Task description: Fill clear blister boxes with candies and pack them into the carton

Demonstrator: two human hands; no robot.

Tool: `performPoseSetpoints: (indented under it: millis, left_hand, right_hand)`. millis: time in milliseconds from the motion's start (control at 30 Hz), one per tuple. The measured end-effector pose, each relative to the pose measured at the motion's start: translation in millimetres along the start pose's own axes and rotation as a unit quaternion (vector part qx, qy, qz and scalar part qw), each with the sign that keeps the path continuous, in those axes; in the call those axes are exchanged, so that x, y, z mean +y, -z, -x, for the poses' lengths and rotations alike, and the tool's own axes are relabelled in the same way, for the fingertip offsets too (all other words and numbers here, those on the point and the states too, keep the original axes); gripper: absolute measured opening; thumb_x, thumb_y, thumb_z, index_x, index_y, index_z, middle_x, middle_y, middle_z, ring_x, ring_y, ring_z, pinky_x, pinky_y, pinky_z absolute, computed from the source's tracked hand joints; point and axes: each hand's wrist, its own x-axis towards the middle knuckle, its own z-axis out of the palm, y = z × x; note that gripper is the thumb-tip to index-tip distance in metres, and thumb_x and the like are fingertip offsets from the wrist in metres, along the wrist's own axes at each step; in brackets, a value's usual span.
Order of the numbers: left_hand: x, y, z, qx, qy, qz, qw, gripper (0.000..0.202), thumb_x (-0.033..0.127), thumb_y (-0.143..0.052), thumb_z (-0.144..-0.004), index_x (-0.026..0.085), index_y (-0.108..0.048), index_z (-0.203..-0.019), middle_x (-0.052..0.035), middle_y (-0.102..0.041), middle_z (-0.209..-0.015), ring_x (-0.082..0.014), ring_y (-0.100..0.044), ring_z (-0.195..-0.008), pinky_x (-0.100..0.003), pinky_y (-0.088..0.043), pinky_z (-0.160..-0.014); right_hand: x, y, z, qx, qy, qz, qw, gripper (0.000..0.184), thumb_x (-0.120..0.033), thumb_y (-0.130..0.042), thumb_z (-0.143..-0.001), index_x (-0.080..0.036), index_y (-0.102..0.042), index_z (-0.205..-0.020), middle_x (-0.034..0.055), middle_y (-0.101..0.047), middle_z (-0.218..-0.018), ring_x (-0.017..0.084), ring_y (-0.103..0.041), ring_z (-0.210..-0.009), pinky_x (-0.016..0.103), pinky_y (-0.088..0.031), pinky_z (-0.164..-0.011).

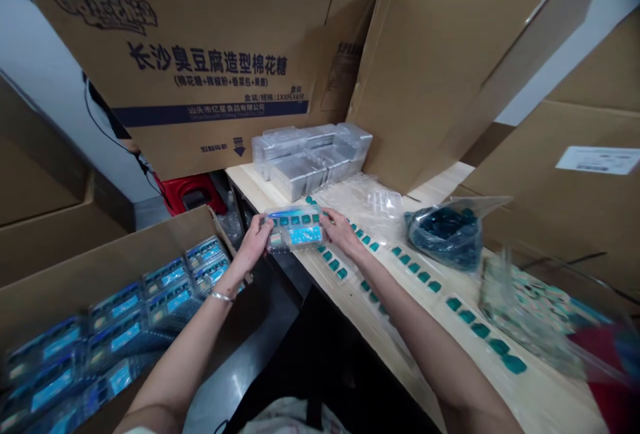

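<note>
A clear plastic blister pack (295,229) is held level between both hands, over the table's left edge. Inside it show a row of teal pieces and a light blue printed card (306,235). My left hand (256,239) is closed on the pack's left end, with a bangle on that wrist. At the right end, my right hand (340,229) pinches the pack. Short rows of teal pieces (481,331) lie on the tabletop, some beneath my right forearm.
Stacked clear plastic trays (313,161) stand at the table's back. A bag of dark teal pieces (445,234) and another filled bag (530,301) lie to the right. At lower left, a carton (115,251) holds several filled packs. Large cardboard boxes (210,21) rise behind; a red stool (193,193) stands beyond.
</note>
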Motion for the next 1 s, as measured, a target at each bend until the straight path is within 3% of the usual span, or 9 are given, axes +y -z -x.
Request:
performPoseSetpoints:
  millis: [67,167,267,367,500,633,767,900,1000]
  left_hand:
    - [-2.1,1.7,-19.6,0.010,0.006,-0.021,1.000,0.050,0.048,-0.038,-0.088,0.014,-0.043,-0.124,0.0038,-0.050,-0.056,-0.0133,-0.045,-0.038,-0.025,-0.039,-0.042]
    - [-5.7,2.8,-39.9,0.032,0.005,-0.053,0.998,0.048,0.046,-0.041,-0.086,0.012,-0.047,-0.119,0.0017,-0.051,-0.056,-0.0168,-0.051,-0.043,-0.029,-0.043,-0.050]
    - [-10.2,3.5,-50.6,0.067,-0.007,-0.096,0.993,0.041,0.046,-0.045,-0.084,0.012,-0.055,-0.105,-0.0091,-0.061,-0.077,-0.0258,-0.062,-0.076,-0.036,-0.047,-0.073]
    - [-17.5,1.7,-54.6,0.095,-0.010,-0.128,0.987,0.036,0.044,-0.047,-0.083,0.013,-0.058,-0.097,-0.0168,-0.059,-0.102,-0.0318,-0.055,-0.106,-0.042,-0.039,-0.093]
    - [-31.5,-6.3,-56.3,0.117,0.008,-0.139,0.983,0.039,0.040,-0.047,-0.084,0.012,-0.056,-0.109,-0.0187,-0.051,-0.117,-0.0326,-0.050,-0.115,-0.045,-0.033,-0.101]
    - [-43.6,-20.7,-56.8,0.129,0.018,-0.120,0.984,0.050,0.032,-0.039,-0.088,0.006,-0.041,-0.131,-0.0206,-0.042,-0.127,-0.0277,-0.043,-0.124,-0.039,-0.027,-0.108]
    - [-48.0,-31.3,-54.0,0.136,0.015,-0.094,0.986,0.055,0.032,-0.032,-0.091,0.004,-0.030,-0.138,-0.0219,-0.036,-0.133,-0.0254,-0.038,-0.128,-0.037,-0.025,-0.110]
    - [-46.1,-30.7,-55.4,0.146,0.022,-0.077,0.986,0.053,0.034,-0.036,-0.089,0.009,-0.035,-0.135,-0.0199,-0.039,-0.130,-0.0271,-0.040,-0.126,-0.041,-0.028,-0.108]
    - [-41.8,-25.7,-56.0,0.158,0.023,-0.077,0.984,0.054,0.039,-0.036,-0.088,0.008,-0.038,-0.133,-0.0213,-0.042,-0.127,-0.0292,-0.041,-0.124,-0.043,-0.033,-0.105]
  right_hand:
    - [-3.9,-8.1,-27.8,-0.027,0.008,0.078,0.997,0.037,-0.027,-0.037,-0.090,-0.013,-0.058,-0.118,0.0084,-0.067,-0.102,0.016,-0.062,-0.085,0.026,-0.046,-0.079]
    - [-2.8,-19.6,-59.0,-0.056,0.020,0.146,0.987,0.036,-0.024,-0.034,-0.092,-0.014,-0.058,-0.116,0.0091,-0.065,-0.110,0.016,-0.060,-0.096,0.024,-0.043,-0.084]
    - [2.6,-28.3,-79.6,-0.074,0.034,0.166,0.983,0.034,-0.024,-0.034,-0.093,-0.015,-0.060,-0.113,0.0097,-0.066,-0.108,0.017,-0.060,-0.097,0.024,-0.042,-0.084]
    - [6.9,-35.4,-90.1,-0.091,0.047,0.193,0.976,0.032,-0.021,-0.033,-0.093,-0.014,-0.061,-0.108,0.0114,-0.066,-0.108,0.017,-0.059,-0.099,0.024,-0.041,-0.084]
    - [10.7,-46.2,-90.5,-0.108,0.054,0.226,0.967,0.029,-0.021,-0.036,-0.092,-0.013,-0.060,-0.106,0.0129,-0.065,-0.106,0.019,-0.058,-0.099,0.025,-0.042,-0.084]
    - [14.8,-59.3,-86.0,-0.103,0.042,0.256,0.960,0.030,-0.020,-0.035,-0.091,-0.013,-0.059,-0.108,0.0145,-0.063,-0.107,0.023,-0.058,-0.101,0.030,-0.043,-0.084]
    - [12.0,-67.0,-83.5,-0.089,0.033,0.273,0.957,0.032,-0.018,-0.031,-0.091,-0.013,-0.058,-0.106,0.0138,-0.063,-0.107,0.024,-0.058,-0.102,0.034,-0.044,-0.084]
    - [3.0,-55.8,-78.0,-0.074,0.036,0.276,0.958,0.034,-0.028,-0.029,-0.095,-0.016,-0.056,-0.112,0.0121,-0.062,-0.112,0.023,-0.057,-0.103,0.033,-0.044,-0.083]
    - [4.3,-29.2,-66.5,-0.045,0.025,0.273,0.961,0.039,-0.036,-0.027,-0.096,-0.018,-0.052,-0.119,0.0115,-0.060,-0.116,0.021,-0.057,-0.104,0.030,-0.044,-0.082]
